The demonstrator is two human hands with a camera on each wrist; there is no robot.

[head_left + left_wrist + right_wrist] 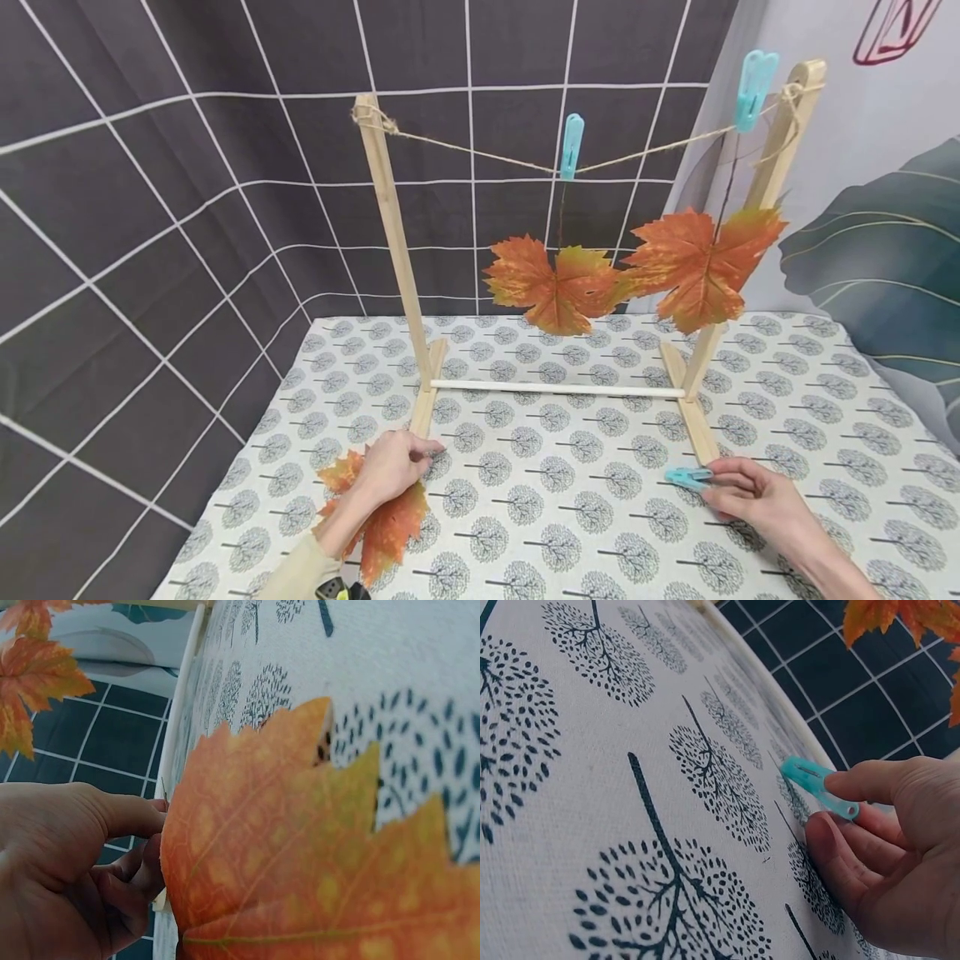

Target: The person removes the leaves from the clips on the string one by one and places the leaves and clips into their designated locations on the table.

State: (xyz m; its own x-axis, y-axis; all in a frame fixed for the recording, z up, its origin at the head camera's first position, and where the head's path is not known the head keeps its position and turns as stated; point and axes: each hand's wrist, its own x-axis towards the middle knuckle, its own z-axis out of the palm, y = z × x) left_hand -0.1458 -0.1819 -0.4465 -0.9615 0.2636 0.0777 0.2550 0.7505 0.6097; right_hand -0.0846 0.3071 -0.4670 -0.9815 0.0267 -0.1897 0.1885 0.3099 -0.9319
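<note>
My left hand pinches an orange artificial maple leaf near its stem. In the left wrist view the leaf fills much of the picture, with the fingertips at its edge and a thin stem tip just above them. A light blue clothespin is held between the thumb and fingers of my right hand. The right wrist view shows that clothespin with its far end pointing away from the fingers. Both hands are low over the patterned cloth, in front of a wooden stand's feet.
The wooden stand has a left post, a right post and a white crossbar. Twine runs between the posts. Two maple leaves hang from it by blue clothespins. A dark grid curtain hangs behind.
</note>
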